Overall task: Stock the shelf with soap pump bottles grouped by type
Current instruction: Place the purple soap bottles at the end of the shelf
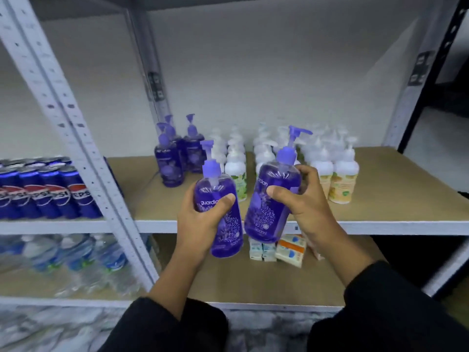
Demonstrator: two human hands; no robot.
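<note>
At shelf (380, 226) front, left hand (200, 221), right hand (304, 203) round purple bottles (264, 214).

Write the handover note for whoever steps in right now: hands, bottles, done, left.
Hands: the left hand grips the left purple bottle; the right hand grips the right purple bottle, both in front of the shelf.
On it: purple group at back left, green-label white bottles beside it, yellow-label white bottles further right.
Done: those groups stand.
Left: set both held bottles with the purple group.
</note>
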